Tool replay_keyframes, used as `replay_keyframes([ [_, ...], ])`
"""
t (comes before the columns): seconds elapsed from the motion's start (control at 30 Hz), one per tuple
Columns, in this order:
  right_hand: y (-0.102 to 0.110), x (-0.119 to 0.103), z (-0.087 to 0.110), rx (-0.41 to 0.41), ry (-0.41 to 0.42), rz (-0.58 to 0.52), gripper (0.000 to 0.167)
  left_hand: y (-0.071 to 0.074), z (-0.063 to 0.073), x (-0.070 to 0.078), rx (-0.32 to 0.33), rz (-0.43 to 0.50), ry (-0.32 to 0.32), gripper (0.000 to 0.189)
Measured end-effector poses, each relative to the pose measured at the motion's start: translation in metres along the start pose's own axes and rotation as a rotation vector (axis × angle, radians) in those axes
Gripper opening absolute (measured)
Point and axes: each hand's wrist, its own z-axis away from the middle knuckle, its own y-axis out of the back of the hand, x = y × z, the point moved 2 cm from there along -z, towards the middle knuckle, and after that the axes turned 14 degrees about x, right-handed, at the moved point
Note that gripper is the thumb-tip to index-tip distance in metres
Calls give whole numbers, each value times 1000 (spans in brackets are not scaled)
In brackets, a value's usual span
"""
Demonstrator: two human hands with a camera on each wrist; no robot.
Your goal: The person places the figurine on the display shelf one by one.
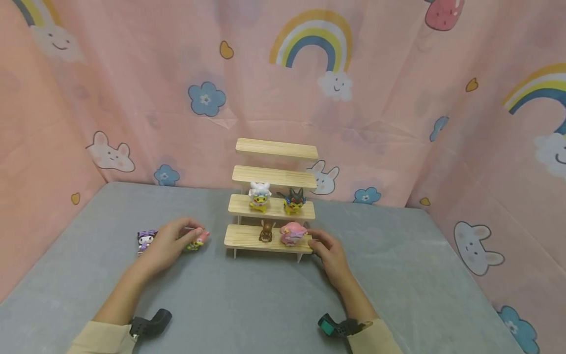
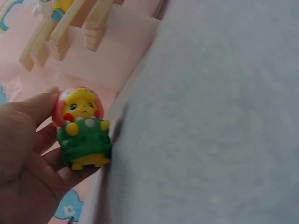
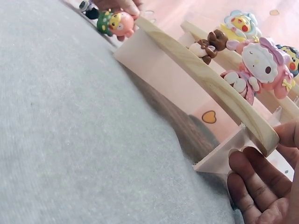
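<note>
My left hand [image 1: 170,243] holds a small yellow figurine [image 2: 84,126] with a pink-red hood and green outfit, just above or at the table; I cannot tell whether it touches. Close by on its left stands a white-and-purple figurine [image 1: 145,240]. At the right end of the tiered wooden display stand [image 1: 247,238], my right hand [image 1: 332,258] grips the lowest shelf, some fingers curled below its edge. That shelf bears a brown figurine [image 1: 266,231] and a pink figurine [image 1: 292,233], the latter nearest the right hand.
One tier up are a white-hooded yellow figurine [image 1: 259,196] and a dark-hooded one [image 1: 294,200]. Clear side panels [image 3: 224,147] support the stand on a grey cloth-covered table [image 1: 247,305]. A pink patterned curtain [image 1: 168,123] hangs behind and at both sides.
</note>
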Motion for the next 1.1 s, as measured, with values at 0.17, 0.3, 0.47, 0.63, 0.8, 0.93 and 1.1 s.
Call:
replay_keyframes([
  [0.17,0,0,0,1,5,15,29,-4,0,-4,69,14,66,32],
  [0.3,1,0,0,2,0,34,29,-7,1,-6,107,71,155,41],
  [0.47,1,0,0,5,-6,44,30,-10,1,-9,130,120,258,44],
  [0.63,0,-1,1,8,-3,36,29,3,-1,-11,103,41,304,48],
  [0.8,0,-1,-1,-6,-6,4,30,24,-1,-6,62,-60,217,45],
  [0.93,0,0,-3,-6,-9,-12,30,31,-1,-2,64,-79,181,40],
  [1.1,0,1,-2,0,-19,-9,30,27,-1,-5,65,-33,199,40],
])
